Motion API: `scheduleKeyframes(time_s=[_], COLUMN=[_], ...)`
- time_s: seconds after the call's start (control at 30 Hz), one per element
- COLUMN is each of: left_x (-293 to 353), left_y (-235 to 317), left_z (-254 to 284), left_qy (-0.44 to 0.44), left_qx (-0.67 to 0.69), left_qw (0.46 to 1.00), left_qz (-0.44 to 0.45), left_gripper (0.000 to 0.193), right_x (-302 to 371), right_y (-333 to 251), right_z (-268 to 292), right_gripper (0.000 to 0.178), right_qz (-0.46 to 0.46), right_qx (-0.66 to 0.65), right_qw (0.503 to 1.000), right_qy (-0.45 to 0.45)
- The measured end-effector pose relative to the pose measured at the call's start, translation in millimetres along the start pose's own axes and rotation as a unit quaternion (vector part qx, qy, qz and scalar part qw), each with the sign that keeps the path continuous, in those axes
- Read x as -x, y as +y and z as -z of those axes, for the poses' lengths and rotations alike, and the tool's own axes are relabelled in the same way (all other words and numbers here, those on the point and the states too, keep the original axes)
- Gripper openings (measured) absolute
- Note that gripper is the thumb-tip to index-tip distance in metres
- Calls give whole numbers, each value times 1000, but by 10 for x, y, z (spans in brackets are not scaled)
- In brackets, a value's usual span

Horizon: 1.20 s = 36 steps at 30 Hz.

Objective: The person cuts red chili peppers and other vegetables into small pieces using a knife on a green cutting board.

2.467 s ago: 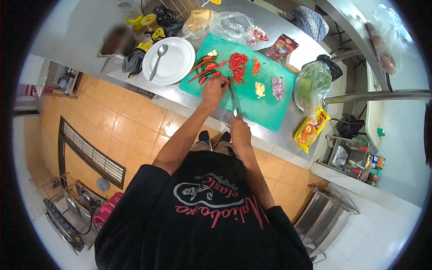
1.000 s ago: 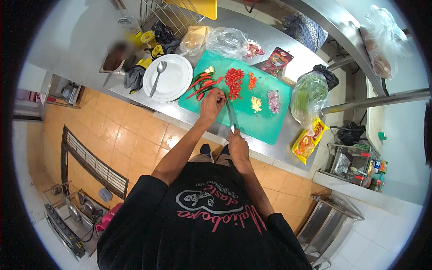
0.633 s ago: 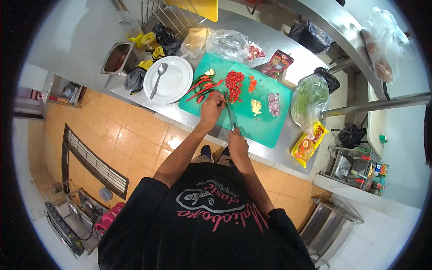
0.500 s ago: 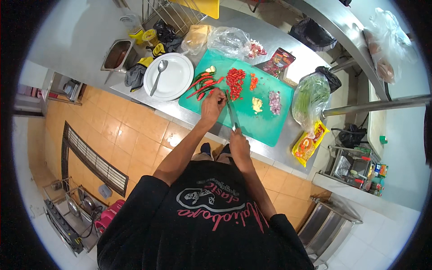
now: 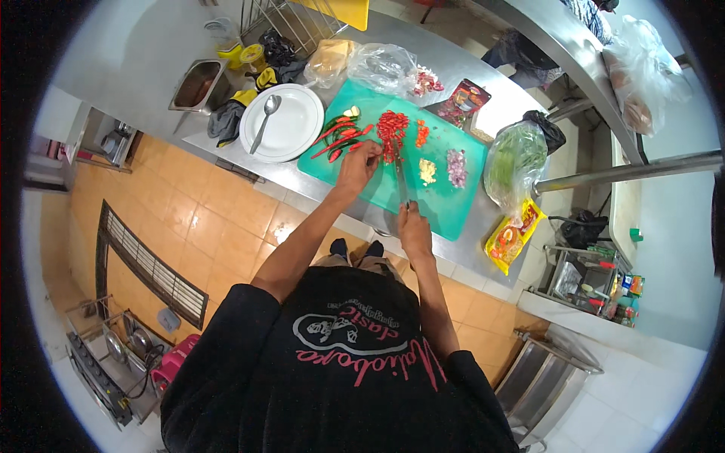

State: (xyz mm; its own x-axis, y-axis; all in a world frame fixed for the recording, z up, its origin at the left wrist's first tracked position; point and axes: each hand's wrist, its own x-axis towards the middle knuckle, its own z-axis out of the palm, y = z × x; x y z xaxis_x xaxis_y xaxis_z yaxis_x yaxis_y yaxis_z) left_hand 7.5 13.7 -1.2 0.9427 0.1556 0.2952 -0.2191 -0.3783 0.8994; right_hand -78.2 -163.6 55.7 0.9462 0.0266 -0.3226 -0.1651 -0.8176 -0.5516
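My right hand [image 5: 414, 230] grips a knife [image 5: 402, 183] by its handle. The blade points away from me over the green cutting board [image 5: 445, 215], its tip at the pile of chopped red chili [image 5: 392, 128]. Just left of the blade, my left hand [image 5: 358, 167] is closed in a pinch; what lies between the fingertips is too small to make out. Whole red and green chilies [image 5: 343, 140] lie beside that hand, with pale peeled cloves [image 5: 352, 112] behind them. Chopped orange-red bits [image 5: 422, 134], minced garlic [image 5: 427, 171] and diced shallot [image 5: 457, 167] sit in separate heaps farther right.
A white plate [image 5: 296, 140] with a spoon [image 5: 266, 124] stands left of the board. Right of it lie a bag of green vegetables [image 5: 516, 162] and a yellow packet [image 5: 515, 240]. Behind are clear plastic [image 5: 381, 66] and a dark pouch [image 5: 467, 100]. A metal shelf [image 5: 555, 38] overhangs the far right.
The knife has moved from beside my left fingertips to the right and away from me, into the chopped chili. Patterned cloth has appeared behind the shelf at the top right.
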Motion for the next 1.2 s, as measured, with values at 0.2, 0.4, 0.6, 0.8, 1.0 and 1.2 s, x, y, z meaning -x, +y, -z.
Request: scheduleKeyframes(time_s=[0.2,0.4,0.6,0.8,1.0,1.2], left_x=[68,-48,-85,28,28,95], left_y=[143,104,12,125,222,313], left_z=[12,-123,-84,-14,62,259], left_qy=[-2,-10,-13,-13,-20,20], left_qx=[-46,-76,-12,-58,-75,-118], left_qw=[998,997,1000,997,997,993], left_qz=[-44,-20,9,-39,-6,8], left_gripper=[28,27,23,20,18,10], right_x=[32,-55,-74,-103,-90,-73], right_y=[254,139,129,214,223,299], right_z=[-56,-143,17,-21,61,109], right_gripper=[36,36,35,35,34,32], right_qz=[-14,-25,-23,-34,13,23], right_qx=[-18,-31,-19,-22,-5,-32], right_qw=[1000,999,999,999,999,999], right_qy=[19,-8,28,7,30,-3])
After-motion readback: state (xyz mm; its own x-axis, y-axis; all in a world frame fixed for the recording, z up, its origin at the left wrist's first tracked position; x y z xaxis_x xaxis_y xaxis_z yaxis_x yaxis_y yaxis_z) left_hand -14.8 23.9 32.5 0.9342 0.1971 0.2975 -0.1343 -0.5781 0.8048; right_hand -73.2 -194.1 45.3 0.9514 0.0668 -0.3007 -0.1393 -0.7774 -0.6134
